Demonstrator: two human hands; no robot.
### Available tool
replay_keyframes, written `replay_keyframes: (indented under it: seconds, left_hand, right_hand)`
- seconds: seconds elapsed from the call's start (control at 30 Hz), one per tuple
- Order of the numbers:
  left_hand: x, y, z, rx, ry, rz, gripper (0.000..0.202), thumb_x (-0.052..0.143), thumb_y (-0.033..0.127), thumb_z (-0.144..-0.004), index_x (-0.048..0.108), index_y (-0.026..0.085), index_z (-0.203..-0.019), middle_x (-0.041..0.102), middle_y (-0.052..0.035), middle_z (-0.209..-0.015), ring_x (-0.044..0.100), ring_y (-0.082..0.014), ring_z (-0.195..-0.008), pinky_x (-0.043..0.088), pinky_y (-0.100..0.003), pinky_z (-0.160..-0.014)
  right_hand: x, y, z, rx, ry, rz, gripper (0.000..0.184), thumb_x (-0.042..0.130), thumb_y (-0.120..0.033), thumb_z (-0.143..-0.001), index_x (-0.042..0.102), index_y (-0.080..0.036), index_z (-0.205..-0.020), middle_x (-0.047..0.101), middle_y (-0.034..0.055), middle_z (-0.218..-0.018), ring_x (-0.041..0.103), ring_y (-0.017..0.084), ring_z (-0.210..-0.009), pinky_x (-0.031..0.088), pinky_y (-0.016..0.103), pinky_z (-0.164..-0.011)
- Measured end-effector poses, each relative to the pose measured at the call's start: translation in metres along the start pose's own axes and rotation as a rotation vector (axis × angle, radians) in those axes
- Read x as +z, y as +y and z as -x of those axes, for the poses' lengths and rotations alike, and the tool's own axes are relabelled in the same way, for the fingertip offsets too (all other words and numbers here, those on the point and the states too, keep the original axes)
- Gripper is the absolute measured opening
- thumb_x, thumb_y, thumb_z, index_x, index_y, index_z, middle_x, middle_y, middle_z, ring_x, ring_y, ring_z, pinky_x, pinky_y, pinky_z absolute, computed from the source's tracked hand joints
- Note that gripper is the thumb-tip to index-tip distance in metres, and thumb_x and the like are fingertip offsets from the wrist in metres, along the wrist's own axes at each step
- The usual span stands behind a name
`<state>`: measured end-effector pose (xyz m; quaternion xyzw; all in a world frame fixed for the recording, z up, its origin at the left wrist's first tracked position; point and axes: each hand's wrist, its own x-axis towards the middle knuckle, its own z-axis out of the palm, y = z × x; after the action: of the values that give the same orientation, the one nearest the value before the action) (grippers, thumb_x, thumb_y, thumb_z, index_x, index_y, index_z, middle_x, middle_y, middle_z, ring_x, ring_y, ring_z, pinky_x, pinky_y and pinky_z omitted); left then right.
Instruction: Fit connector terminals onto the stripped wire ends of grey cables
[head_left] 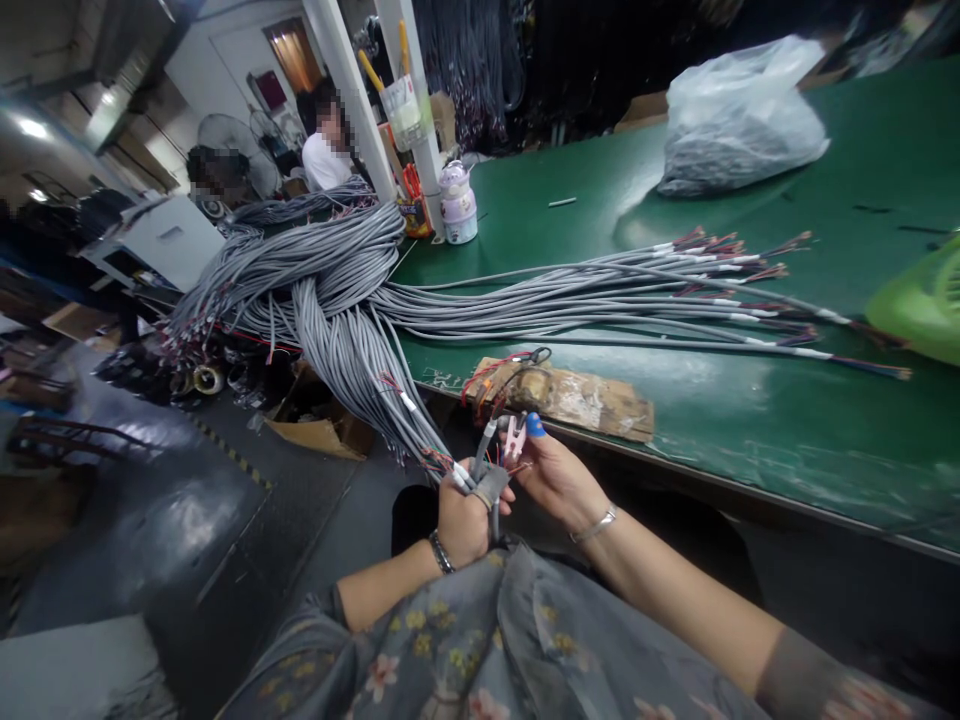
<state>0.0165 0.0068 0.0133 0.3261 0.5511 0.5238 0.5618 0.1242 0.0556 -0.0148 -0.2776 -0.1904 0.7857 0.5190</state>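
Low in front of my body, my left hand (463, 522) is closed around a grey cable (484, 450). Grey wrapping covers part of its fingers, and thin red and orange wires stick out near them. Beside it, my right hand (559, 485) pinches a small pale pink, clip-like piece (514, 438) close to the wire ends. A blue cover sits on the tip of the right thumb. The bundle of grey cables (367, 370) hangs over the table edge down to my left hand. The exact contact between the pink piece and the wires is too small to make out.
A wooden block (600, 400) with red and black wires lies at the edge of the green table (675, 390). More grey cables (525, 300) stretch across it. A plastic bag (739, 125), a purple-white bottle (457, 205) and a green basket (926, 300) stand around. Another person (326, 155) is farther back.
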Motion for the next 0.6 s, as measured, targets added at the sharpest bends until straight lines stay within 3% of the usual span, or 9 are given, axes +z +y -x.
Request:
replay_keyframes:
  seconds: [0.1,0.27,0.43,0.6]
  left_hand:
    - [-0.003,-0.002,0.002,0.005,-0.016,-0.008,0.033,0.075,0.043,-0.059,0.058,0.015,-0.062,0.058,0.0014,-0.046,0.048,-0.0075,-0.036,0.033,-0.017,-0.036]
    - [-0.004,0.003,0.005,0.014,-0.040,0.028,0.035,0.075,0.045,-0.057,0.057,0.015,-0.059,0.057,0.0015,-0.045,0.047,-0.0072,-0.035,0.033,-0.018,-0.037]
    - [0.000,0.006,0.003,0.003,-0.026,0.028,0.032,0.075,0.042,-0.058,0.056,0.015,-0.058,0.056,0.0017,-0.044,0.046,-0.0072,-0.034,0.032,-0.018,-0.036]
    - [0.003,0.003,-0.001,0.006,-0.011,-0.008,0.031,0.074,0.041,-0.058,0.057,0.015,-0.058,0.055,0.0019,-0.043,0.045,-0.0067,-0.035,0.033,-0.018,-0.036]
  right_hand:
    - [0.002,-0.002,0.000,-0.001,0.073,-0.058,0.038,0.077,-0.052,-0.061,0.067,-0.017,-0.072,0.063,-0.0010,-0.061,0.051,0.010,-0.052,0.041,0.024,-0.050]
    - [0.006,-0.004,0.001,-0.007,0.083,-0.051,0.037,0.078,-0.051,-0.060,0.068,-0.017,-0.070,0.062,-0.0020,-0.059,0.049,0.009,-0.050,0.040,0.023,-0.048]
    - [0.000,-0.001,-0.001,-0.032,0.052,-0.028,0.035,0.075,-0.051,-0.064,0.067,-0.018,-0.073,0.064,-0.0007,-0.064,0.053,0.011,-0.054,0.044,0.025,-0.052]
    - [-0.009,0.008,-0.003,-0.028,-0.059,0.018,0.040,0.066,-0.057,-0.072,0.066,-0.019,-0.085,0.065,0.0025,-0.066,0.058,0.017,-0.056,0.045,0.030,-0.049]
